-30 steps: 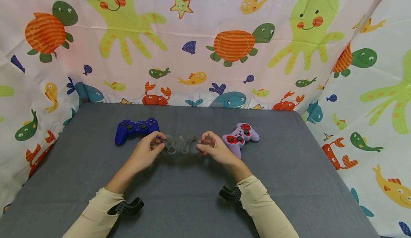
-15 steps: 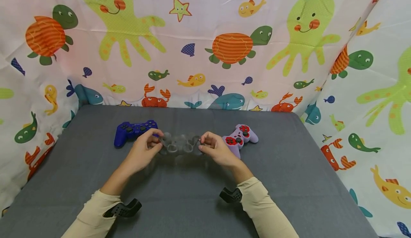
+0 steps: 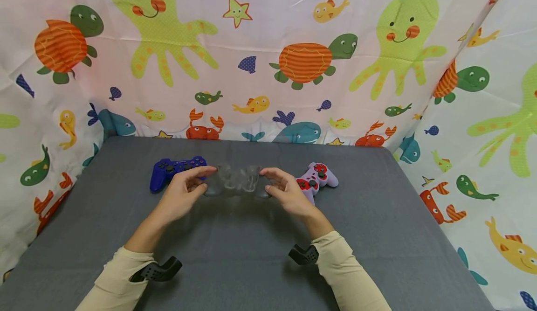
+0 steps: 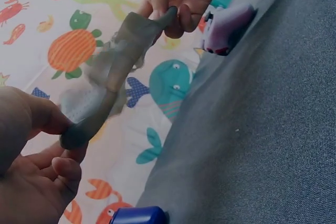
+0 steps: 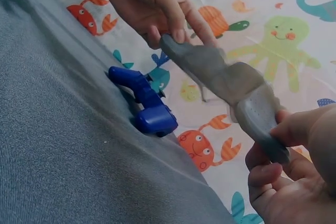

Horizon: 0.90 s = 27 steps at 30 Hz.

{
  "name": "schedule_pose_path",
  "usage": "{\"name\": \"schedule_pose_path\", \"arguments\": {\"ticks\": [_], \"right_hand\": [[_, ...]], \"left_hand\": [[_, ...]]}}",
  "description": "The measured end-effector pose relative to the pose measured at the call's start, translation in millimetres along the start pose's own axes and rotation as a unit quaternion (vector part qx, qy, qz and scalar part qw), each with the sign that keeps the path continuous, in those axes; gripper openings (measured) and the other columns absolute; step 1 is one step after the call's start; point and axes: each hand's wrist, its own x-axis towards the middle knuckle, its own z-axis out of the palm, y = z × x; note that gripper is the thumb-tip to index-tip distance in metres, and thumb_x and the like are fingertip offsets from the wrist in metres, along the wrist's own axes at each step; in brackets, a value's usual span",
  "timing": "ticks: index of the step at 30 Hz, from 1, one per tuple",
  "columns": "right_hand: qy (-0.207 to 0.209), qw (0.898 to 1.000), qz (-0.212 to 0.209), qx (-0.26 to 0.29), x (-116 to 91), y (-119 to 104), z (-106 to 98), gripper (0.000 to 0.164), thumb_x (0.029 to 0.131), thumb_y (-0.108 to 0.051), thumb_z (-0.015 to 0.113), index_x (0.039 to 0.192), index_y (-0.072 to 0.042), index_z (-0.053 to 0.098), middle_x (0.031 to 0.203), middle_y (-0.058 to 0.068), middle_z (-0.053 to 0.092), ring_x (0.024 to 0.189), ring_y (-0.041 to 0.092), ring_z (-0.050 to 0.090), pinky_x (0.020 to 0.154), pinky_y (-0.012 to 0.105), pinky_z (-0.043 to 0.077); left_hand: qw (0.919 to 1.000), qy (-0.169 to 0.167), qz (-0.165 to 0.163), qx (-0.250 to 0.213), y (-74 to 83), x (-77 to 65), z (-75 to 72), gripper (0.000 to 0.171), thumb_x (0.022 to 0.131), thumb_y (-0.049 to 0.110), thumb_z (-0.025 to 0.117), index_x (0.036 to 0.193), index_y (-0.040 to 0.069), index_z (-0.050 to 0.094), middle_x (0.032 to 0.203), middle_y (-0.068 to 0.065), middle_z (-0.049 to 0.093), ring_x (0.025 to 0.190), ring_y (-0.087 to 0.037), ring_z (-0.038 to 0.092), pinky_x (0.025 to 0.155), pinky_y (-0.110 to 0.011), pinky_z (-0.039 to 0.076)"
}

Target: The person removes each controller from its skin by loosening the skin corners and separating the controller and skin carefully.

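Observation:
A see-through grey game controller cover [image 3: 237, 180] is held up above the table between both hands. My left hand [image 3: 178, 194] pinches its left grip between thumb and fingers. At the other end, the right hand [image 3: 289, 194] pinches the right grip. The wrist views show the cover [image 4: 128, 45] from below, blurred, with small dots on one grip. Just behind the left hand lies a blue game controller [image 3: 168, 171], partly covered by the fingers. A lilac controller with red button areas [image 3: 314, 180] lies behind the right hand, its near grip partly hidden.
A grey cloth covers the table [image 3: 247, 278]. Behind and at both sides hangs a white curtain [image 3: 260, 78] printed with sea animals. Black wrist devices sit on the left sleeve [image 3: 115, 278] and the right sleeve [image 3: 348, 273].
The cover has tilted, so its ring openings face the head camera less than half a second ago. Both hands have risen slightly, the left drifting a little left. Both controllers stay put.

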Motion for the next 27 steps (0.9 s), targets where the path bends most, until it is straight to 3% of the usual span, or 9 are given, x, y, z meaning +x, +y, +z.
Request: {"name": "schedule_pose_path", "arguments": {"ticks": [4,8,11,13,17,19,21,23,27], "right_hand": [[-0.011,1.000,0.003,-0.002,-0.5,-2.4,-2.3,0.055,0.098,0.007,0.049,0.150,-0.009,0.046,0.154,0.016,0.042,0.130,0.027,0.042,0.073,0.023,0.043],[-0.030,1.000,0.009,-0.005,-1.0,-4.8,-3.7,0.067,0.099,0.007,0.047,0.159,-0.021,0.033,0.158,0.012,0.031,0.132,0.034,0.040,0.070,0.027,0.040],[-0.055,0.998,0.014,-0.012,-1.0,-4.8,-4.6,0.069,0.099,0.006,0.046,0.159,-0.026,0.031,0.162,0.011,0.028,0.138,0.037,0.042,0.071,0.030,0.042],[-0.078,0.997,0.014,-0.020,-0.8,-4.7,-4.6,0.070,0.100,0.006,0.046,0.159,-0.027,0.030,0.164,0.009,0.027,0.125,0.033,0.052,0.069,0.030,0.042],[-0.100,0.995,0.000,-0.020,-0.4,-4.6,-3.2,0.064,0.099,0.007,0.045,0.157,-0.019,0.037,0.159,0.010,0.038,0.095,0.019,0.053,0.070,0.029,0.043],[-0.086,0.996,-0.010,-0.009,-0.5,-4.9,-1.9,0.055,0.099,0.005,0.048,0.152,-0.010,0.044,0.153,0.015,0.046,0.093,0.014,0.056,0.076,0.025,0.047],[-0.057,0.998,-0.023,0.007,-0.3,-4.7,-0.6,0.047,0.100,0.003,0.052,0.146,-0.004,0.050,0.145,0.022,0.053,0.102,0.010,0.059,0.081,0.022,0.050],[-0.028,0.999,-0.036,0.021,0.0,-5.2,0.3,0.044,0.099,0.003,0.055,0.143,0.001,0.051,0.132,0.029,0.058,0.096,0.011,0.063,0.082,0.021,0.052],[-0.006,0.999,-0.046,0.021,1.6,-5.7,1.6,0.055,0.097,0.006,0.059,0.149,-0.001,0.043,0.111,0.030,0.063,0.087,0.009,0.064,0.075,0.022,0.051]], "left_hand": [[0.9993,-0.036,0.003,0.006,0.2,0.6,0.5,0.054,0.096,-0.009,0.049,0.146,0.009,0.054,0.148,-0.020,0.054,0.126,-0.034,0.055,0.073,-0.026,0.045],[0.9990,-0.043,-0.008,0.014,0.8,0.7,0.5,0.063,0.094,-0.009,0.047,0.152,0.016,0.046,0.146,-0.026,0.052,0.117,-0.037,0.057,0.069,-0.027,0.043],[0.9981,-0.055,-0.013,0.025,1.3,0.5,0.2,0.068,0.093,-0.011,0.045,0.154,0.019,0.042,0.149,-0.025,0.049,0.118,-0.039,0.057,0.075,-0.031,0.045],[0.9973,-0.066,-0.011,0.029,1.7,0.4,-0.1,0.069,0.092,-0.013,0.042,0.154,0.017,0.043,0.154,-0.020,0.045,0.119,-0.038,0.055,0.077,-0.034,0.044],[0.9976,-0.062,-0.005,0.029,2.7,0.2,-0.4,0.065,0.092,-0.013,0.042,0.151,0.012,0.047,0.154,-0.016,0.047,0.094,-0.028,0.053,0.069,-0.030,0.041],[0.9987,-0.045,-0.009,0.022,3.1,0.1,-0.7,0.056,0.096,-0.008,0.047,0.149,0.011,0.051,0.142,-0.018,0.055,0.078,-0.021,0.047,0.060,-0.028,0.040],[0.9995,-0.029,-0.008,0.013,2.5,0.6,-1.1,0.048,0.100,-0.002,0.053,0.146,0.010,0.053,0.135,-0.020,0.058,0.072,-0.016,0.047,0.061,-0.026,0.042],[0.9998,-0.019,-0.008,0.006,2.9,1.3,-1.5,0.044,0.101,0.002,0.057,0.144,0.010,0.055,0.129,-0.020,0.059,0.071,-0.013,0.049,0.062,-0.025,0.044],[0.9997,-0.018,-0.012,0.009,4.1,1.6,-3.8,0.045,0.099,0.001,0.060,0.143,0.011,0.057,0.134,-0.019,0.057,0.074,-0.014,0.054,0.064,-0.025,0.047]]}}
